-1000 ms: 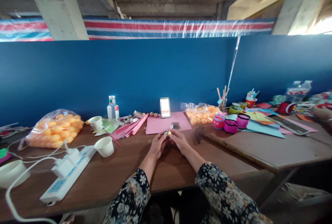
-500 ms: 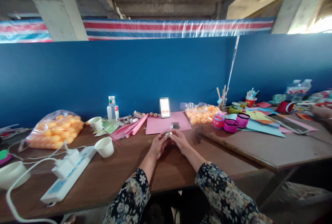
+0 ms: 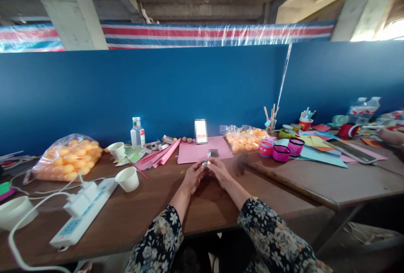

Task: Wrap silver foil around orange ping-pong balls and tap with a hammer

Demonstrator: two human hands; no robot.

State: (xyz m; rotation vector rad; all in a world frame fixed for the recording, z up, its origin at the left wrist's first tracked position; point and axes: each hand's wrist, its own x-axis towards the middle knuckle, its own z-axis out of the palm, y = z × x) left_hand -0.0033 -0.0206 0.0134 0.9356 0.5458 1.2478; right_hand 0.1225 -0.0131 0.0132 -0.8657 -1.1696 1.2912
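Between the fingertips of both hands is a small shiny metallic ball (image 3: 205, 164); its lower part is hidden by the fingers. My left hand (image 3: 193, 177) is closed on its left side. From the right, my right hand (image 3: 220, 172) pinches the same ball. Both hands are just above the brown table (image 3: 145, 214), in front of a pink paper sheet (image 3: 192, 153). A small dark grey piece (image 3: 213, 153) lies on that sheet, right beyond the fingers. Two similar shiny balls (image 3: 187, 139) sit behind the sheet's left corner.
Left are a white power strip (image 3: 97, 201), a paper cup (image 3: 126, 179) and a bag of orange balls (image 3: 72, 159). Another such bag (image 3: 246, 140), pink-and-black rings (image 3: 280, 153) and a phone (image 3: 350, 151) lie right. A co-worker's hand (image 3: 391, 135) shows at the right edge.
My hands stay in nearly the same place, with the shiny ball showing slightly more between the fingers. The co-worker's hand at the far right has shifted a little.
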